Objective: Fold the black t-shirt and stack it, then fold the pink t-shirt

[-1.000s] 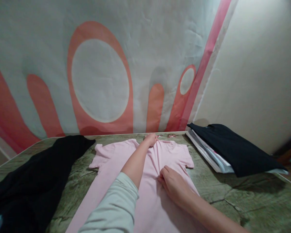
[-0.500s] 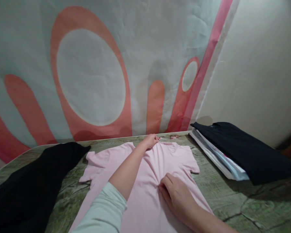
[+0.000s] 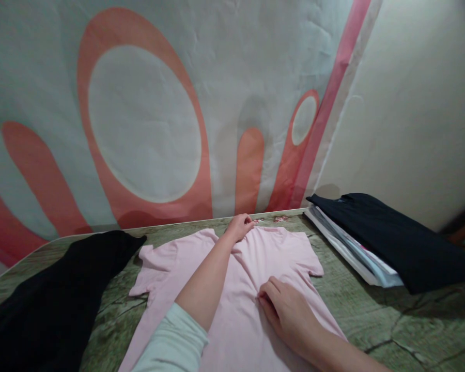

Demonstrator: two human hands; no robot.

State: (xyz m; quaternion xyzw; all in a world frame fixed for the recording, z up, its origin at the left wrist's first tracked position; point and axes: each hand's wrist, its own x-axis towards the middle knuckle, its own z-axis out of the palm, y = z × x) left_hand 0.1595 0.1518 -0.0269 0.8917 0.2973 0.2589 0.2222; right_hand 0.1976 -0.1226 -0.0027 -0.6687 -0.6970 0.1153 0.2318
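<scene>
A pale pink T-shirt (image 3: 232, 305) lies spread on the table, its collar toward the far edge and its short sleeves out to both sides. My left hand (image 3: 240, 227) reaches across it and pinches the fabric at the neckline. Lower on the chest, my right hand (image 3: 289, 312) has its fingers closed on a bit of the same fabric. Creases run through the cloth between the two hands. The fingertips of my right hand are partly hidden behind the hand itself.
A dark garment (image 3: 54, 294) lies loosely on the left of the table (image 3: 372, 320). To the right is a stack of folded clothes (image 3: 356, 248) with a black one (image 3: 403, 237) on top. Behind the table's far edge hangs a printed wall covering (image 3: 143, 124).
Both hands stay on the same spots of the T-shirt. The creases between them look a little looser, and the whole view has shifted slightly.
</scene>
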